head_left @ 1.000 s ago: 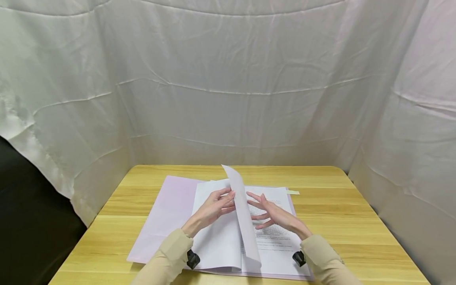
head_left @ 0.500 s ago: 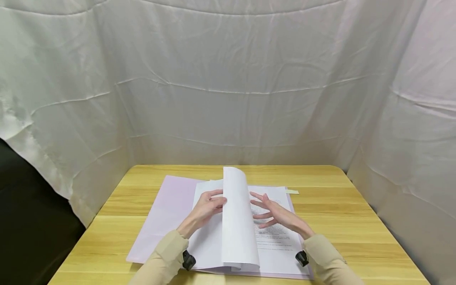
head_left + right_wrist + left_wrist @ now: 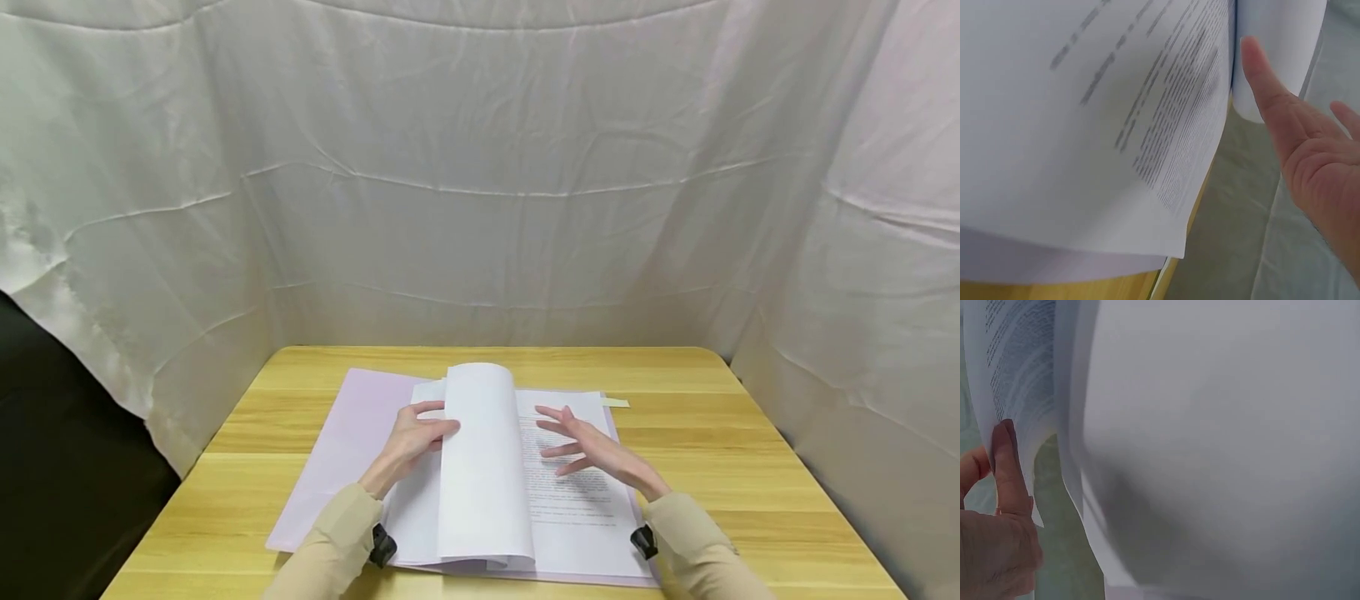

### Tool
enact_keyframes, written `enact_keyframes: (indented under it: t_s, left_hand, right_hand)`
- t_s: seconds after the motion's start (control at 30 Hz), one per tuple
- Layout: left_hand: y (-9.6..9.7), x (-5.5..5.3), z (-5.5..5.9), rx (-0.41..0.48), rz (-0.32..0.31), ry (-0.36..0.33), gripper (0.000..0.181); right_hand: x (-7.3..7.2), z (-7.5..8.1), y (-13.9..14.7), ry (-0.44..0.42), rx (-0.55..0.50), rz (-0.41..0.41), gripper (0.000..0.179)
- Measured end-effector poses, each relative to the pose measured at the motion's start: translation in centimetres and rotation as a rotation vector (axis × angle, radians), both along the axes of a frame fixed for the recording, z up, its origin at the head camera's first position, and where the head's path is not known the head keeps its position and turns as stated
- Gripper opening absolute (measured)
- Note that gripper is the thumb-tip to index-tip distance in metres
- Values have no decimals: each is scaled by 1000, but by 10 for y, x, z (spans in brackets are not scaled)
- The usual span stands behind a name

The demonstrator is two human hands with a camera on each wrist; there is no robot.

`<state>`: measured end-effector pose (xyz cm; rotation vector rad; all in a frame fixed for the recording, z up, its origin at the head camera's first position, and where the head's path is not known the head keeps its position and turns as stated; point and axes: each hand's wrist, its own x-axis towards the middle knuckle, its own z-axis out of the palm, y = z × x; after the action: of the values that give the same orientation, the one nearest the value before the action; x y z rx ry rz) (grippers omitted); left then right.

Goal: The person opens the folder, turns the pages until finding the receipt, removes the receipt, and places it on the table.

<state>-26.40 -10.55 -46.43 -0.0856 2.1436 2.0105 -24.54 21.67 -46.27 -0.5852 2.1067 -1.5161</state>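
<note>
A pale purple folder [image 3: 341, 442] lies spread on the table with white sheets inside. My left hand [image 3: 408, 440] pinches the left edge of a lifted page [image 3: 483, 467], thumb on its blank face and fingers behind. That page bows over in a curve toward the left side; the left wrist view shows print on the underside of the page [image 3: 1022, 362]. Over the printed sheet [image 3: 573, 500] on the right, my right hand [image 3: 600, 450] hovers with spread fingers, apparently holding nothing. In the right wrist view the right hand [image 3: 1310, 137] is beside the curled page.
A small pale yellow tab [image 3: 617, 403] sticks out at the folder's upper right. The wooden table [image 3: 735, 475] extends around the folder. Light grey cloth [image 3: 480, 167] hangs behind and at the sides, with a black area [image 3: 60, 467] at lower left.
My left hand has drawn the page leftward, from nearly upright to a broad curve over the left sheets. The right hand has shifted slightly right, away from the page.
</note>
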Motion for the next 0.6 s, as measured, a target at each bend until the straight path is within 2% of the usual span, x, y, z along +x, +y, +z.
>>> enact_keyframes:
  t_s: [0.13,0.33,0.5,0.6]
  left_hand:
    - [-10,-2,-3,-106,7,8,63]
    - [-25,-4,-8,-278,-19,37,67]
    - [-34,-6,-12,-432,-27,78,71]
    - [-39,-8,-16,-520,-28,133,71]
  right_hand:
    - [0,0,6,7,18,-17,63]
    - [-2,-4,17,15,42,-57,61]
    - [-6,-9,26,82,83,-74,60]
    - [-9,-13,30,132,113,-82,59]
